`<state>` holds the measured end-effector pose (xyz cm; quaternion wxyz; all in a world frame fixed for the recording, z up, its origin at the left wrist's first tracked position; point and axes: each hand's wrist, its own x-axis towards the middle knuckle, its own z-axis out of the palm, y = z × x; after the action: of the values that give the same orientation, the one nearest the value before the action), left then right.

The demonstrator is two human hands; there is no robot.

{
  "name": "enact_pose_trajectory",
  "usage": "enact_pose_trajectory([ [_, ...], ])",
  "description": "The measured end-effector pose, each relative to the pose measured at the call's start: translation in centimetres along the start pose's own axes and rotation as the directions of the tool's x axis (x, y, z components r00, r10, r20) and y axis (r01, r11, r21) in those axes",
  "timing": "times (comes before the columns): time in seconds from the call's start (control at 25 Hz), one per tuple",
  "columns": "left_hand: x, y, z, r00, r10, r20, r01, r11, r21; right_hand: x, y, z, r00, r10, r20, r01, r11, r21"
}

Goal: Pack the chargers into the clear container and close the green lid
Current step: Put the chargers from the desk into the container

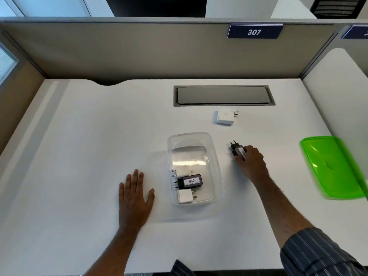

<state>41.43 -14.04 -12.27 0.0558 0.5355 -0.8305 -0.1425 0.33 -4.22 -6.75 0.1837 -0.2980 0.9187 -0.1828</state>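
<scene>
With right hand [251, 162] pinching the black charger [237, 150] and left hand [135, 193] spread flat, lift clear, swing toward nine o'clock, lower into the clear container [216, 160] beside the rest.

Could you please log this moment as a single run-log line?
right hand: gripping labelled black charger on desk | left hand: flat, empty | clear plastic container: three chargers inside | translucent green lid: off

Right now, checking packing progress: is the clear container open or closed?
Open: the clear container has no cover, and the green lid lies apart on the desk, far right.
</scene>
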Motion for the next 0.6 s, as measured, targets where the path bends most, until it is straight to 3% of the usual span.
enact_pose_trajectory([
  [0.24, 0.1, -0.5, 0.6, 1.0, -0.004, -0.003, 0.004, 1.0, 0.003, -0.6, -1.5, -1.6, 0.997, -0.044, -0.063, 0.047, 0.998, 0.05],
  [0.48, 0.1, -0.7, 0.8, 1.0, -0.003, -0.007, 0.003, 1.0, 0.006, -2.7, -6.9, -4.3, 0.965, -0.228, -0.133, 0.247, 0.957, 0.152],
  [0.6, 0.0, -0.7, 0.8, 1.0, -0.004, -0.004, 0.004, 1.0, 0.001, -4.2, -9.8, -4.2, 0.922, -0.368, -0.12, 0.381, 0.918, 0.111],
])
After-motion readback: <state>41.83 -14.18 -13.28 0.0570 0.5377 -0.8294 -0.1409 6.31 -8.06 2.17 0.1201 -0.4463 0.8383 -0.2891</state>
